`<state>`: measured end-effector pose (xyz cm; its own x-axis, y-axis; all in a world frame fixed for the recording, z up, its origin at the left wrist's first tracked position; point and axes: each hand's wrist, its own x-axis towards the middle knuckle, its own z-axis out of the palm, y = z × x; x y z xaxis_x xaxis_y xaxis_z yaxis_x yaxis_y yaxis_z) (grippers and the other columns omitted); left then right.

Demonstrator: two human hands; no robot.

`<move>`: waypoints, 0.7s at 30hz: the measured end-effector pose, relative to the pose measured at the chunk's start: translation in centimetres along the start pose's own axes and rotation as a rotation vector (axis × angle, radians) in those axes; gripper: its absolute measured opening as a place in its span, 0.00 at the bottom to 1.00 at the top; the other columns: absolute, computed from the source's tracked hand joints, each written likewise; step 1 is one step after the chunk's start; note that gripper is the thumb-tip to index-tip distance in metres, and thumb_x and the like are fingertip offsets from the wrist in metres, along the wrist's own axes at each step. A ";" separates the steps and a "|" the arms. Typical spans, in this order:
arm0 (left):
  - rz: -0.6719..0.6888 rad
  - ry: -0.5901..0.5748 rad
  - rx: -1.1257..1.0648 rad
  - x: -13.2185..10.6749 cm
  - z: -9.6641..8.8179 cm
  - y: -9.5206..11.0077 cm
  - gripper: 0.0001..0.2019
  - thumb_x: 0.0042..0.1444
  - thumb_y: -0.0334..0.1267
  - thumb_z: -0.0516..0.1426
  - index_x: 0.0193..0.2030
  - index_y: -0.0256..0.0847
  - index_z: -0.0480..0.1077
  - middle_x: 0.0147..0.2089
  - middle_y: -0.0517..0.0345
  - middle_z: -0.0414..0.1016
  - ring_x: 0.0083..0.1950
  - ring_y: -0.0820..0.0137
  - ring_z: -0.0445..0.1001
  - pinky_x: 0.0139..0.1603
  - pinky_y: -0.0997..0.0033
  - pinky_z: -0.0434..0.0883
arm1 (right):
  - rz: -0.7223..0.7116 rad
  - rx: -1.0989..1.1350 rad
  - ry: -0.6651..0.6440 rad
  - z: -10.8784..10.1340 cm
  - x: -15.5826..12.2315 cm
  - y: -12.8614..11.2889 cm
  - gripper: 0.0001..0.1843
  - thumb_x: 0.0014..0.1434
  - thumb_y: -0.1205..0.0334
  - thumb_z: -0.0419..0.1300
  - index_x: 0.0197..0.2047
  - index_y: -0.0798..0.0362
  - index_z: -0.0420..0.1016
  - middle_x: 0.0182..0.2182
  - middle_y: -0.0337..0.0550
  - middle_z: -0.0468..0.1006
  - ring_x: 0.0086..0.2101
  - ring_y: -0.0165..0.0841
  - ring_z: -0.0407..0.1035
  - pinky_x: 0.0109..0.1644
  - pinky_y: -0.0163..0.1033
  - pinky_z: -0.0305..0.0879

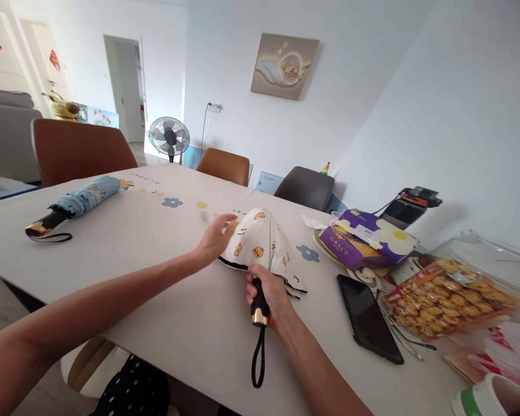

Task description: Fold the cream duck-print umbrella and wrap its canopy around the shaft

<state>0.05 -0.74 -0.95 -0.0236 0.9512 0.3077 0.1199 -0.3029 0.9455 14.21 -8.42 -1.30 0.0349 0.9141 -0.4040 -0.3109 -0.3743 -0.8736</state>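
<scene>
A folded white umbrella (262, 240) with small yellow prints lies on the white table (164, 277), its canopy loose. My right hand (273, 297) is closed round its black handle, whose gold end cap and black wrist strap (257, 358) hang toward the near edge. My left hand (214, 240) reaches across to the left side of the canopy, fingertips pinching a fold of the fabric. A second umbrella (80, 202), light blue and rolled up with a black and gold handle, rests at the table's far left, away from both hands.
To the right lie a black phone (368, 318), a purple box (364, 237) on a plate, a clear bag of biscuits (450, 297) and a cable. Brown chairs (80, 150) stand at the far side, with a standing fan (170, 137) behind.
</scene>
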 end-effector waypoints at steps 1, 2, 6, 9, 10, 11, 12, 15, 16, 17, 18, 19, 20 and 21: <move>0.024 -0.098 -0.023 -0.2 1.6 0.3 0.16 0.52 0.36 0.54 0.49 0.44 0.67 0.55 0.53 0.67 0.54 0.62 0.66 0.55 0.61 0.62 | 0.000 -0.024 0.009 0.1 -0.1 0.0 0.08 0.46 0.64 0.57 0.20 0.54 0.61 0.13 0.32 0.62 0.11 0.22 0.52 0.11 0.30 0.54; 0.085 -0.168 -0.039 -0.4 3.1 0.5 0.17 0.52 0.37 0.55 0.50 0.45 0.68 0.58 0.54 0.65 0.58 0.62 0.63 0.60 0.61 0.58 | -0.001 -0.051 0.013 0.2 -0.1 0.1 0.08 0.46 0.63 0.56 0.20 0.54 0.61 0.11 0.32 0.61 0.10 0.23 0.52 0.11 0.30 0.53; 0.186 -0.242 -0.142 0.1 6.9 1.1 0.21 0.48 0.37 0.59 0.52 0.46 0.68 0.64 0.56 0.58 0.69 0.65 0.45 0.68 0.66 0.40 | -0.042 -0.128 0.005 0.1 -0.1 0.2 0.09 0.47 0.63 0.53 0.18 0.53 0.60 0.06 0.33 0.58 0.08 0.25 0.52 0.11 0.31 0.54; 0.055 -0.172 -0.206 0.7 7.7 1.8 0.27 0.49 0.38 0.59 0.58 0.47 0.62 0.70 0.60 0.45 0.71 0.66 0.37 0.69 0.67 0.36 | -0.051 -0.128 -0.037 -0.1 0.0 0.0 0.09 0.47 0.63 0.53 0.18 0.52 0.59 0.05 0.33 0.59 0.07 0.26 0.52 0.11 0.31 0.53; 0.008 -0.154 -0.220 0.9 7.7 2.1 0.29 0.49 0.38 0.59 0.60 0.48 0.60 0.70 0.62 0.42 0.71 0.66 0.36 0.69 0.67 0.37 | -0.052 -0.121 -0.050 -0.2 0.0 -0.1 0.09 0.47 0.62 0.52 0.18 0.52 0.59 0.05 0.33 0.58 0.07 0.26 0.52 0.11 0.31 0.53; -0.033 -0.139 -0.234 1.1 7.8 2.4 0.30 0.49 0.38 0.59 0.60 0.50 0.58 0.70 0.63 0.41 0.71 0.66 0.35 0.69 0.67 0.38 | -0.052 -0.111 -0.058 -0.3 0.0 -0.2 0.09 0.46 0.62 0.52 0.18 0.52 0.59 0.05 0.33 0.58 0.07 0.26 0.52 0.11 0.31 0.52; -0.070 -0.123 -0.247 1.2 7.9 2.6 0.31 0.48 0.38 0.60 0.60 0.51 0.58 0.70 0.63 0.42 0.71 0.65 0.36 0.69 0.67 0.39 | -0.054 -0.101 -0.061 -0.4 0.0 -0.2 0.09 0.46 0.62 0.51 0.18 0.52 0.59 0.05 0.33 0.58 0.07 0.26 0.52 0.11 0.30 0.52; -0.202 -0.139 -0.342 1.9 8.1 3.2 0.32 0.46 0.40 0.62 0.58 0.50 0.59 0.66 0.56 0.55 0.67 0.59 0.50 0.65 0.63 0.54 | -0.065 -0.102 -0.061 -0.7 0.1 -0.3 0.09 0.46 0.62 0.51 0.17 0.52 0.59 0.05 0.32 0.58 0.07 0.25 0.52 0.11 0.30 0.52; -0.266 -0.181 -0.406 2.2 8.1 3.2 0.31 0.45 0.42 0.62 0.57 0.48 0.60 0.62 0.52 0.62 0.63 0.57 0.59 0.61 0.61 0.61 | -0.075 -0.112 -0.065 -0.7 0.0 -0.4 0.09 0.45 0.61 0.51 0.17 0.52 0.59 0.05 0.32 0.58 0.08 0.25 0.52 0.11 0.29 0.52; -0.339 -0.236 -0.479 2.6 8.0 3.3 0.29 0.45 0.43 0.62 0.55 0.45 0.62 0.56 0.48 0.68 0.58 0.55 0.66 0.55 0.59 0.67 | -0.084 -0.125 -0.071 -0.8 0.0 -0.4 0.09 0.45 0.61 0.51 0.17 0.52 0.59 0.05 0.32 0.58 0.08 0.24 0.52 0.12 0.29 0.52; -0.416 -0.293 -0.554 2.9 8.0 3.3 0.27 0.45 0.44 0.62 0.53 0.43 0.64 0.50 0.46 0.72 0.51 0.55 0.71 0.50 0.58 0.71 | -0.089 -0.137 -0.081 -0.8 -0.1 -0.4 0.09 0.45 0.61 0.51 0.17 0.52 0.59 0.05 0.32 0.58 0.07 0.24 0.52 0.12 0.29 0.52; -0.492 -0.342 -0.624 3.3 7.8 3.3 0.26 0.45 0.45 0.63 0.50 0.40 0.65 0.45 0.45 0.75 0.46 0.55 0.74 0.46 0.58 0.73 | -0.091 -0.146 -0.095 -0.7 -0.1 -0.4 0.09 0.45 0.61 0.51 0.17 0.52 0.59 0.05 0.32 0.57 0.07 0.24 0.52 0.12 0.29 0.52; -0.566 -0.376 -0.680 3.6 7.6 3.3 0.25 0.44 0.47 0.63 0.49 0.38 0.67 0.42 0.45 0.76 0.42 0.56 0.75 0.43 0.58 0.74 | -0.091 -0.152 -0.112 -0.7 -0.2 -0.4 0.09 0.45 0.60 0.51 0.17 0.53 0.59 0.05 0.32 0.57 0.07 0.24 0.52 0.12 0.29 0.52; -0.634 -0.398 -0.723 3.8 7.4 3.2 0.26 0.43 0.48 0.63 0.48 0.37 0.67 0.40 0.45 0.76 0.40 0.57 0.76 0.42 0.58 0.74 | -0.090 -0.157 -0.128 -0.7 -0.3 -0.4 0.09 0.45 0.60 0.51 0.17 0.53 0.59 0.05 0.32 0.57 0.07 0.24 0.51 0.11 0.29 0.52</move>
<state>7.72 2.33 2.49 0.4704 0.8591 -0.2016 -0.4263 0.4213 0.8005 15.01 -8.63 -0.98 -0.0684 0.9535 -0.2934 -0.1598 -0.3007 -0.9402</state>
